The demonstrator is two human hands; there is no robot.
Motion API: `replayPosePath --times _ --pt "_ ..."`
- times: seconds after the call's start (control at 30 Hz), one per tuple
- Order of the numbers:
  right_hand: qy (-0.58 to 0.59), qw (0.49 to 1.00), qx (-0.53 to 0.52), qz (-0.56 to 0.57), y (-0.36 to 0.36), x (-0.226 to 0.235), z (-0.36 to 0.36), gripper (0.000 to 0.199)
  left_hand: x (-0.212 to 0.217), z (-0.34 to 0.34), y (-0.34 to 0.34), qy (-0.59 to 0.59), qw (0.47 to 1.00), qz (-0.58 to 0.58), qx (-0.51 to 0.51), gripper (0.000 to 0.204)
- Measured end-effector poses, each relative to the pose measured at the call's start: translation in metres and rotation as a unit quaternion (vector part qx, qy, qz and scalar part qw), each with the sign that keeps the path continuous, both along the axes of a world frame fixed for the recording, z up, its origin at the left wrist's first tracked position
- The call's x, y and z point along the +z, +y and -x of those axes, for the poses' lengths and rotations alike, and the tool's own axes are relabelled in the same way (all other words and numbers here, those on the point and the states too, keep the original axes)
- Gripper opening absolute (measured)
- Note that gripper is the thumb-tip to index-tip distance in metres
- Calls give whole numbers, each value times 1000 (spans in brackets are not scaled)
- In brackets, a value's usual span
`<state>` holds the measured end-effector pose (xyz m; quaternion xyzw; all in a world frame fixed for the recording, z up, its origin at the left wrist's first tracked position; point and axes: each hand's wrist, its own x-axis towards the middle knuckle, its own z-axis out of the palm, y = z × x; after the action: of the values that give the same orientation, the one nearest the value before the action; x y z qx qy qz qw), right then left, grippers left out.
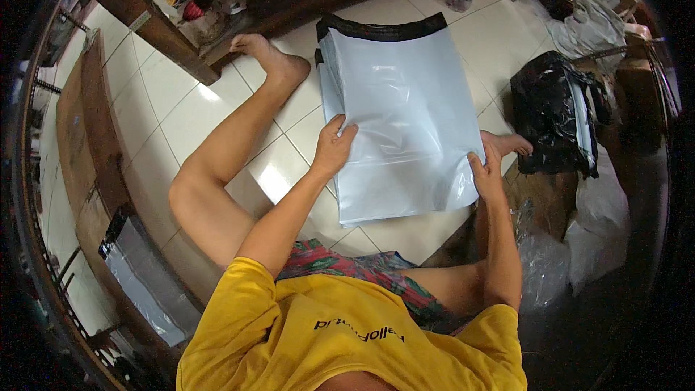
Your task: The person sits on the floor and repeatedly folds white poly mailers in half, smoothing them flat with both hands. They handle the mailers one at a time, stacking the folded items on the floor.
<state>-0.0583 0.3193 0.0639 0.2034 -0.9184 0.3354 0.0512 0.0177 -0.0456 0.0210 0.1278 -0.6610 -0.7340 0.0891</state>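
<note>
A stack of large pale grey-blue plastic mailing bags [405,94] lies between my legs, with a black band along its far edge. My left hand [334,146] grips the stack's left edge, thumb on top and fingers out of sight underneath. At the lower right edge, my right hand [487,172] holds the bags the same way, its thumb on the shiny, wrinkled plastic. The top bag bulges slightly between my hands. Layers of several bags show along the left side.
Around me is a white tiled floor [170,112]. A black plastic bag [548,112] with pale sheets inside stands at the right, with clear plastic [539,268] nearer me. Another grey plastic bag bundle [148,282] rests on a wooden board at the left. A wooden frame [166,40] stands beyond my left foot.
</note>
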Motion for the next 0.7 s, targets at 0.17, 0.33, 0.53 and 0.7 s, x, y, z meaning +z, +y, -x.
replayPosePath --times 0.17,0.33,0.53,0.7 --pt "-42 999 -30 2 0 -19 -4 40 -28 0 -6 -28 999 33 -11 43" --pt "-171 980 -96 28 -16 -19 -14 41 -36 1 1 -19 996 77 26 33" --pt "-271 945 -88 161 2 -80 -5 47 -84 -3 -1 -86 996 -9 18 39" --pt "-322 937 -73 115 16 -98 8 48 -64 -2 -11 -155 988 -22 5 43"
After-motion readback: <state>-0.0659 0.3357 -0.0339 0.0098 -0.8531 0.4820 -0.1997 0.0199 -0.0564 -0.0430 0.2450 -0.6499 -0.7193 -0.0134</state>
